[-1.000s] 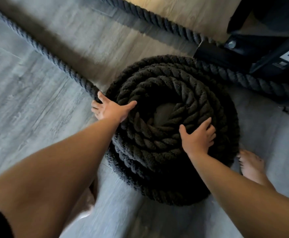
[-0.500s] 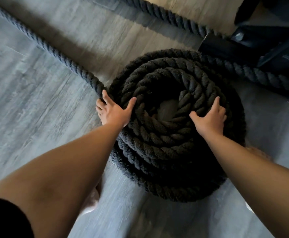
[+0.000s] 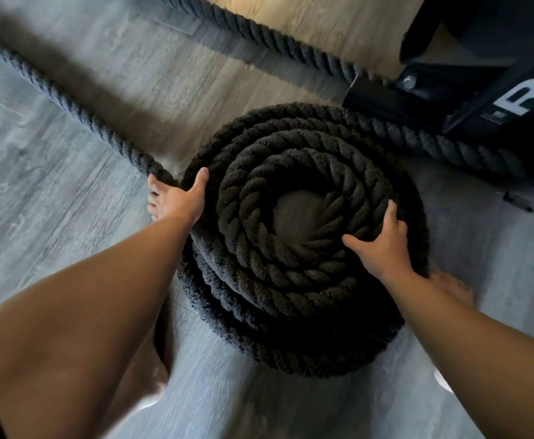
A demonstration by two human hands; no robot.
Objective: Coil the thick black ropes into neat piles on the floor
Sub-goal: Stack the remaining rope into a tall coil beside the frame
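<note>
A thick black rope lies wound in a stacked round coil (image 3: 291, 289) on the grey floor, with a small hole at its middle. My left hand (image 3: 178, 201) clasps the coil's outer left edge, thumb over the top loop and fingers down the outside. My right hand (image 3: 382, 245) lies flat on the top loops at the right, thumb pointing toward the hole. A loose rope length (image 3: 69, 106) runs from the far left into the coil beside my left hand. Another length (image 3: 433, 144) leaves the coil toward the right.
A black metal rack base (image 3: 481, 99) with white letters stands at the back right, close to the coil. A further rope length (image 3: 275, 42) crosses the wooden floor at the back. My bare right foot (image 3: 452, 289) rests against the coil's right side.
My left hand has slid from the coil's top outward to its left edge. My right hand has moved from the near side round to the right of the top loops.
</note>
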